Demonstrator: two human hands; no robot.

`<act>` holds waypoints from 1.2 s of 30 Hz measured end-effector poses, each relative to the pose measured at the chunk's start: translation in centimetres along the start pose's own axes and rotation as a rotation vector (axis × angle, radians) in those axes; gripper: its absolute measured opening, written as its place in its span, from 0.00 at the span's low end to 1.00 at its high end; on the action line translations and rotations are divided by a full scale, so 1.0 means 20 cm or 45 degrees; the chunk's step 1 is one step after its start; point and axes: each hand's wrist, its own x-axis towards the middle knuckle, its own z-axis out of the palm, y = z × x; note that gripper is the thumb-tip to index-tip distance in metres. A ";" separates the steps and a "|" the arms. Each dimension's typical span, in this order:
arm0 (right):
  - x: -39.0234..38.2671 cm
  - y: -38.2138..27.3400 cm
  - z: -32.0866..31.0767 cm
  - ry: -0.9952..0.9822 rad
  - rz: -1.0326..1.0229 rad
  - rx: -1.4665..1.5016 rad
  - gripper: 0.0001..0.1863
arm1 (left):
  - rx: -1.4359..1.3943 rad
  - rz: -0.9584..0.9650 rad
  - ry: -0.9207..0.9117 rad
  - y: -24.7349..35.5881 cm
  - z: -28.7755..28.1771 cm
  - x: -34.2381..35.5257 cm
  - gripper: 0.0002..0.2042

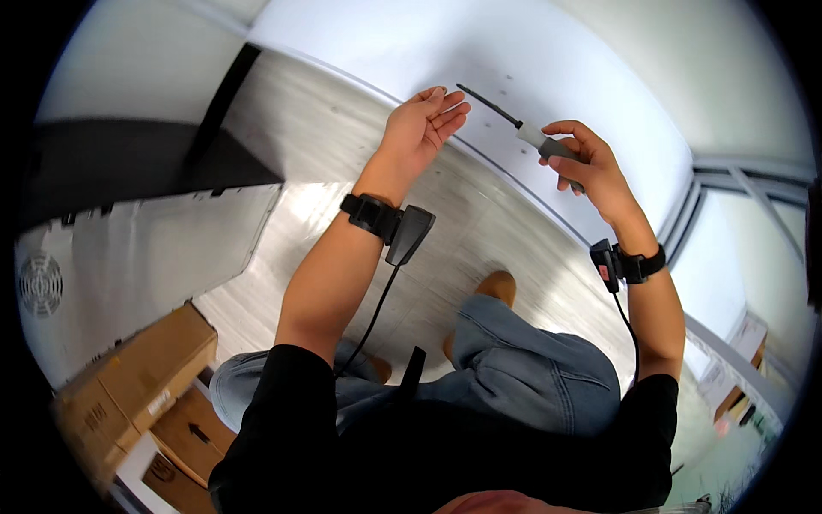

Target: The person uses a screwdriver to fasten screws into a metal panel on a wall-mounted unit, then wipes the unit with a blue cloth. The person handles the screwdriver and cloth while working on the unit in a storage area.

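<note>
My right hand grips a screwdriver with a grey handle; its dark shaft points up and left toward my left hand. My left hand is turned partly palm up, thumb and forefinger pinched at a tiny thing too small to make out, the other fingers loosely curled, just left of the screwdriver's tip. Behind both hands stands a large white panel with several small dark marks or holes near the shaft. Black devices with cables are strapped to both my wrists.
At left are a metal case with a round vent, a black surface above it and cardboard boxes below. A metal frame is at right. My legs and shoes are on the pale floor beneath my arms.
</note>
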 end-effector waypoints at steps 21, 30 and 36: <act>0.16 -0.75 1.13 -0.380 -0.420 -0.586 0.15 | -0.418 0.391 0.111 0.72 -0.94 -0.68 0.05; 0.03 -0.85 1.45 -0.177 -0.831 -0.971 0.14 | -0.108 0.292 0.396 0.87 -1.09 -0.92 0.07; -0.02 -0.66 1.63 -0.185 -0.669 -0.667 0.15 | -0.165 0.310 0.339 0.91 -1.23 -0.98 0.06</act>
